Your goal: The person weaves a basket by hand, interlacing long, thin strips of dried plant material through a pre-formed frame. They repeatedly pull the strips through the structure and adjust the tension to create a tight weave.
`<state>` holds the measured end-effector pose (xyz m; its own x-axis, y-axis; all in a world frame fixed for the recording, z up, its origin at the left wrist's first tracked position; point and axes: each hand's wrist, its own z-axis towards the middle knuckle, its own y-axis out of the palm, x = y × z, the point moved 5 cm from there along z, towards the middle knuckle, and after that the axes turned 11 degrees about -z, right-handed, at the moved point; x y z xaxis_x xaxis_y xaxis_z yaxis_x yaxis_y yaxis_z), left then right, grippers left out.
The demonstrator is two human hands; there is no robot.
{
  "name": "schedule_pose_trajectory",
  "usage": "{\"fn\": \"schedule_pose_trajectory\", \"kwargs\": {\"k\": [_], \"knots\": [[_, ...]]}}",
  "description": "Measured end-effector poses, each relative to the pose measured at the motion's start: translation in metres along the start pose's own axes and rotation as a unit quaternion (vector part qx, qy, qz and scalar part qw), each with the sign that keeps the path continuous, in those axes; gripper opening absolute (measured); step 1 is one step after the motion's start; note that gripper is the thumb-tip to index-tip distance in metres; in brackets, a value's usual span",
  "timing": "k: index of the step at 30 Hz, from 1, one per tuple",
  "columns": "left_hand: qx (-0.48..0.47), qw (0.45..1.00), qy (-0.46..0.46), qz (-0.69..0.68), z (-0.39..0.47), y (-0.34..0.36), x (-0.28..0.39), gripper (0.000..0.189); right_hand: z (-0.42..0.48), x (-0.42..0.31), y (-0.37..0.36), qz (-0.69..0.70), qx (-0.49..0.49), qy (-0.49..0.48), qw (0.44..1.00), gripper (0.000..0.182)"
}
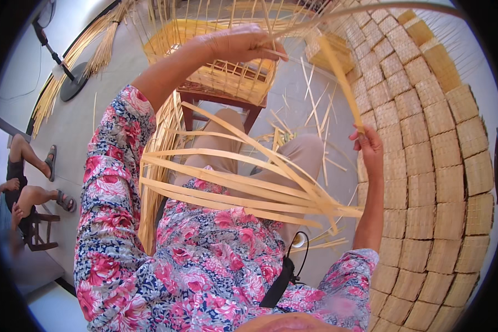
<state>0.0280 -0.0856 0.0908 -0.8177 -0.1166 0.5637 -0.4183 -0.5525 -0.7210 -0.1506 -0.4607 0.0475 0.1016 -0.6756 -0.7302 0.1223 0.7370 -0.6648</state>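
Note:
My left hand (247, 43) is raised over a partly woven basket (232, 81), its fingers closed on a thin strip that arcs up to the right. The basket has upright stakes and rests on a dark red wooden stool (224, 96). At the right, my right hand (367, 141) pinches the lower end of a flat yellow strip (341, 76) between thumb and fingers. The strip runs up towards the top of the view; whether both hands hold the same strip I cannot tell. Several flat pale strips (240, 178) lie across my lap.
Stacked woven pieces (423, 166) fill the right side. Loose strips (315, 103) litter the floor. A long bundle of strips (151, 199) lies beside my left leg, and others (103, 45) lie upper left near a round black stand base (74, 81). Another person (23, 182) sits far left.

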Motion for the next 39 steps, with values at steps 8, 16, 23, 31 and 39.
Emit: {"fn": "schedule_pose_trajectory", "kwargs": {"k": [8,16,23,31,39], "knots": [[0.003,1.0,0.007,0.022,-0.007,0.003,0.01,0.028,0.066,-0.089,0.075,-0.07,-0.012,-0.121,0.99,0.031],[0.07,0.982,-0.115,-0.134,-0.014,-0.002,0.002,0.029,0.106,-0.087,0.126,-0.351,0.081,-0.206,0.91,0.023],[0.481,0.825,0.022,-0.297,-0.084,-0.078,0.02,0.034,0.114,-0.019,0.149,-0.264,-0.007,-0.106,0.959,0.024],[0.355,0.888,-0.079,0.281,-0.139,0.011,-0.042,0.029,0.115,-0.036,0.144,-0.218,-0.053,-0.091,0.97,0.026],[0.325,0.913,-0.233,0.079,-0.162,0.015,-0.098,0.026,0.11,-0.027,0.147,-0.212,-0.076,-0.062,0.972,0.026]]}}
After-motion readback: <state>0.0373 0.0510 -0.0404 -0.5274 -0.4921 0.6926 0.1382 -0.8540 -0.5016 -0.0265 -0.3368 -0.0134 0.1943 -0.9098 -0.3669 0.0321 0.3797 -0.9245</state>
